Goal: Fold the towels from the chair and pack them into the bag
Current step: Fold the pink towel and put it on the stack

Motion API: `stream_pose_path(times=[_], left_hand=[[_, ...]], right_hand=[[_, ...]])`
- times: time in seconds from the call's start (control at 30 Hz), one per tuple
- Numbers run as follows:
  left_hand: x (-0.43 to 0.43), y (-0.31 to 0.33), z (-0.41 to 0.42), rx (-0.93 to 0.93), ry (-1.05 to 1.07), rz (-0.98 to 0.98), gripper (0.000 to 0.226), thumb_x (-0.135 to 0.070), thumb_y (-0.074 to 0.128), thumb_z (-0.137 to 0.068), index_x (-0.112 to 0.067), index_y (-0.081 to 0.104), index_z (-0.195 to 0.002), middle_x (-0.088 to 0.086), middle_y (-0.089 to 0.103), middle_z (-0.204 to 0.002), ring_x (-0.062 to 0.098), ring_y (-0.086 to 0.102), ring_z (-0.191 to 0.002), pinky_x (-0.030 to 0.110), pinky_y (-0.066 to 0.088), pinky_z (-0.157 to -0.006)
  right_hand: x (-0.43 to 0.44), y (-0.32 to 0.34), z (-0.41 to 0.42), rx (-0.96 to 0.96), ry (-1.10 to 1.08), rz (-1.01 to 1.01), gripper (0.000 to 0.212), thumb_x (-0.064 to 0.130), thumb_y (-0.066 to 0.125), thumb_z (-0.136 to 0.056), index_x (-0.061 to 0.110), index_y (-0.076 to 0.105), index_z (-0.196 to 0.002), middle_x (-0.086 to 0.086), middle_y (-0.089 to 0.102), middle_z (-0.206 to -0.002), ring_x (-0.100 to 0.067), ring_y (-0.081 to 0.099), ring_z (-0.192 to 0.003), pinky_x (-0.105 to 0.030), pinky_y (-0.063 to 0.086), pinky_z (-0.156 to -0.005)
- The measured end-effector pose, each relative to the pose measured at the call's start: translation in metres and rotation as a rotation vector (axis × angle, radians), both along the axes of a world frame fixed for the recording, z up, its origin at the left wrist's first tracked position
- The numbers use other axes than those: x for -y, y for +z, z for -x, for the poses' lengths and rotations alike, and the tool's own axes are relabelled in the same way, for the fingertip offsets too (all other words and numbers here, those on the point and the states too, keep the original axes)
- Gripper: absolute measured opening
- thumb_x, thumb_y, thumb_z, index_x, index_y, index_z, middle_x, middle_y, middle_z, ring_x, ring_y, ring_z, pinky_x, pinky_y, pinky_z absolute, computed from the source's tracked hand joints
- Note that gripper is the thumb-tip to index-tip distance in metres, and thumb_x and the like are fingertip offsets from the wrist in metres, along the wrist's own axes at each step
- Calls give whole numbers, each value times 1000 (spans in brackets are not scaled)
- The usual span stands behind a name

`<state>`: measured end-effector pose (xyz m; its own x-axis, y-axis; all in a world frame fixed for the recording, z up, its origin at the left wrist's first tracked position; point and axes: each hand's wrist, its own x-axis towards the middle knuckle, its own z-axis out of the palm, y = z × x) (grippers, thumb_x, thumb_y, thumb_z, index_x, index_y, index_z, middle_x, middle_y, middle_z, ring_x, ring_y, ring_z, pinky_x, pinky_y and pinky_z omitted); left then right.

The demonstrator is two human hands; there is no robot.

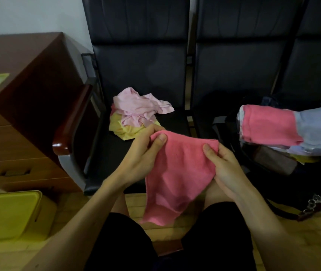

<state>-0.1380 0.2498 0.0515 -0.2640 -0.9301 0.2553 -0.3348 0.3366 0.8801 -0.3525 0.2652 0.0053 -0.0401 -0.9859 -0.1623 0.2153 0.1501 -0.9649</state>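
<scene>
A pink towel (177, 173) hangs in front of me over my knees. My left hand (146, 151) pinches its upper left corner, thumb on top. My right hand (222, 167) grips its upper right edge. On the black chair seat (173, 122) lies a crumpled pale pink towel (138, 108) on top of a yellow towel (128, 131). To the right, a black bag (273, 173) stands open with folded towels stacked in it: a pink folded towel (267, 125) and a light blue folded towel (317, 126) on top.
A brown wooden cabinet with drawers (19, 118) stands at the left, beside the chair's armrest (71, 122). A yellow bin (13, 214) sits on the floor at lower left. More black chair seats (239, 71) run to the right behind the bag.
</scene>
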Motion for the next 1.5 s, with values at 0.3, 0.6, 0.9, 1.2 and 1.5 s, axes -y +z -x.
stream_pose_path(times=[0.3,0.6,0.9,1.2,1.5], left_hand=[[9,7,8,-249,59,-153,12,-19,54,-102,-20,66,-103,0,71,-97,22,69,-94,40,58,-85],[26,4,-30,-304,228,-174,13,-18,56,-100,-11,65,-106,8,70,-100,15,68,-88,31,58,-80],[55,-18,-56,-356,416,-359,14,-21,68,-93,-10,67,-103,1,68,-92,10,66,-77,25,56,-67],[28,-53,-63,-722,237,-771,46,-44,58,-93,-8,65,-121,15,71,-117,31,67,-110,45,55,-95],[-36,-90,-26,-999,-66,-1028,103,-80,49,-76,-13,34,-152,23,47,-148,43,46,-135,57,42,-103]], right_hand=[[-31,-39,-23,-248,302,-148,38,17,85,-73,22,69,-108,2,75,-103,-8,69,-99,-23,52,-88],[-28,-39,-36,14,152,-265,26,29,68,-62,8,69,-77,-8,67,-91,-20,64,-86,-28,48,-76],[-22,-1,-28,451,304,-291,40,7,60,-66,6,68,-105,-7,75,-97,-18,71,-92,-29,60,-71],[-19,26,-36,466,409,-213,64,37,96,-38,16,80,-97,-8,74,-97,-18,72,-91,-31,59,-74],[-19,50,-37,559,309,-145,45,33,89,-54,14,80,-93,-5,74,-88,-17,72,-81,-32,59,-68]])
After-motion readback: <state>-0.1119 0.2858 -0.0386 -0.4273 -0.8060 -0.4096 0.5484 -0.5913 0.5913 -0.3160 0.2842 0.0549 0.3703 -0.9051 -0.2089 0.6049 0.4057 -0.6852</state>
